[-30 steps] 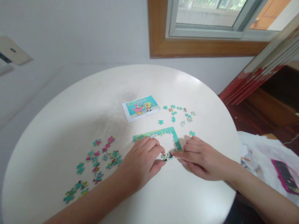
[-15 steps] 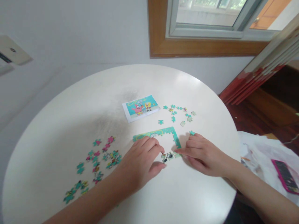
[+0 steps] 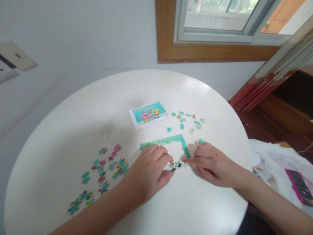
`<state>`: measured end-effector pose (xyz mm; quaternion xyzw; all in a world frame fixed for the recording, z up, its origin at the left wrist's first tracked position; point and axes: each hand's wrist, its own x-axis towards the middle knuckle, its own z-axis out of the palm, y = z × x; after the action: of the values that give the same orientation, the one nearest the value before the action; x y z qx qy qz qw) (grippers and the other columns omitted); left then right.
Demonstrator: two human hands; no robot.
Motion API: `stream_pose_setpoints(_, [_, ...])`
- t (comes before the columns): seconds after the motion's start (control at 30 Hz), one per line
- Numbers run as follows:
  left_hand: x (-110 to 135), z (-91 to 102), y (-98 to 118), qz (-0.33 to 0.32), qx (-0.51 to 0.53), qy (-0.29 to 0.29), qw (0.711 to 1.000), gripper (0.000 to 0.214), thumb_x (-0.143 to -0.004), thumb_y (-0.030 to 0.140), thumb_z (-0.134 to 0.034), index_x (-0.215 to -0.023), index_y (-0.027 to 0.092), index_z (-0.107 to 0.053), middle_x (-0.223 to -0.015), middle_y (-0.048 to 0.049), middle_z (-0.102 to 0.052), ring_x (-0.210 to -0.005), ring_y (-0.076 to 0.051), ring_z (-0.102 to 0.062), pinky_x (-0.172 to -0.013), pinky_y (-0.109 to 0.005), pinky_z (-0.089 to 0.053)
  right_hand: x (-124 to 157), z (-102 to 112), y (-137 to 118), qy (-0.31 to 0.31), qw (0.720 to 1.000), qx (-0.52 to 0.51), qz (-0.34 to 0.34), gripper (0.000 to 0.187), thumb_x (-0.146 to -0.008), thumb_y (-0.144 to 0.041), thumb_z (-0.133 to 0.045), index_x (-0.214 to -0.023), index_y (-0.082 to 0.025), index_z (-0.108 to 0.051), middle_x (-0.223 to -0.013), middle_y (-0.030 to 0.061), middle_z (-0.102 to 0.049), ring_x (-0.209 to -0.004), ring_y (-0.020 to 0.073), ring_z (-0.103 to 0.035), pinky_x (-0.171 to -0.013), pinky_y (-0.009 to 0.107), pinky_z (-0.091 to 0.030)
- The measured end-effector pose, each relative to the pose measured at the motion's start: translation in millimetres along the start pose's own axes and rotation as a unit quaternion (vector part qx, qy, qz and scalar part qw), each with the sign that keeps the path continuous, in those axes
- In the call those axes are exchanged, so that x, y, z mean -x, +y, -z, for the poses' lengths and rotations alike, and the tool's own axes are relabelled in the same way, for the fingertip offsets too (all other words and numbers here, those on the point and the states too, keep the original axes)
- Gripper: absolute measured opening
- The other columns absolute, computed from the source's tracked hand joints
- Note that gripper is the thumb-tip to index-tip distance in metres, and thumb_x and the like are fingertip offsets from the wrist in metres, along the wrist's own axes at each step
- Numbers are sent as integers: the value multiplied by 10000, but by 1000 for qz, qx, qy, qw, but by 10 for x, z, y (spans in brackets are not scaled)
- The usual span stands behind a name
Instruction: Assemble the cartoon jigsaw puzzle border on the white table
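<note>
Head view: left hand (image 3: 149,171) and right hand (image 3: 210,161), fingers loosely curled, pinch small joined pieces (image 3: 178,164) against assembled puzzle border (image 3: 171,142) on round table (image 3: 73,124).

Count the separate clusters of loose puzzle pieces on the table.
2. One cluster lies left of the left hand; a smaller cluster lies beyond the right hand, right of the picture card. Hands may hide more pieces.

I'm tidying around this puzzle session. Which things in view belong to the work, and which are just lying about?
In use: left hand, right hand, joined pieces, assembled border, loose pieces, reference picture.
Lying about: pink phone, white cloth.
</note>
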<state>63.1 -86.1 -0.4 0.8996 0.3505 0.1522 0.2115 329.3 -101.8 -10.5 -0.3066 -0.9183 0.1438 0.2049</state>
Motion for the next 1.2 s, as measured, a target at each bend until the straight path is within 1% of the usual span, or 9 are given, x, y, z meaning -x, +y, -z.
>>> stream_pose_setpoints(0.23, [2, -3, 4, -4, 0, 5, 1000, 226, -832, 121, -686, -1035, 195, -618, -1025, -38, -609, -1007, -250, -534, -881, -401, -421, -1, -5, 0, 3, 1000, 4, -1, 330, -925, -114, -516, -1229, -177, -629, -856, 61, -642, -844, 195, -545, -814, 379, -385])
stream_pose_setpoints(0.47, [2, 3, -9, -5, -3, -2, 1000, 236, -831, 122, -686, -1044, 200, -621, -1030, -36, -606, -1012, -247, -532, -890, -397, -417, 0, 4, -3, 1, 1000, 7, -1, 329, -928, -118, -504, -1224, -177, -633, -834, 57, -638, -819, 192, -535, -806, 381, -392])
stream_pose_setpoints(0.77, [-8, 5, -13, -5, -7, -3, 1000, 231, -830, 124, -685, -1042, 195, -624, -1036, -40, -605, -1018, -249, -530, -895, -398, -419, 21, -6, 15, 1, 1000, 4, -5, 396, -925, -121, -511, -1300, -216, -596, -888, 58, -658, -867, 195, -569, -839, 389, -398])
stream_pose_setpoints(0.87, [-8, 6, -10, -6, -6, -2, 1000, 235, -829, 121, -680, -1045, 196, -624, -1033, -38, -605, -1017, -247, -532, -895, -398, -422, 18, -4, 15, 6, 1000, 5, 0, 400, -927, -120, -504, -1306, -213, -593, -886, 58, -655, -867, 194, -565, -833, 383, -394])
stream_pose_setpoints(1.07, [7, 5, -19, -2, -6, -1, 1000, 237, -835, 126, -668, -1054, 206, -623, -1041, -35, -605, -1018, -246, -534, -890, -398, -423, -4, 21, -28, -8, 1000, -2, 8, 364, -932, -131, -504, -1270, -210, -616, -827, 40, -602, -817, 184, -519, -785, 363, -370])
stream_pose_setpoints(1.2, [9, 3, -15, 0, -5, 0, 1000, 239, -836, 121, -662, -1058, 200, -622, -1044, -39, -605, -1017, -249, -534, -887, -404, -424, -11, 22, -69, -16, 999, 23, 17, 315, -939, -177, -512, -1221, -210, -649, -818, 43, -552, -810, 191, -487, -755, 357, -347])
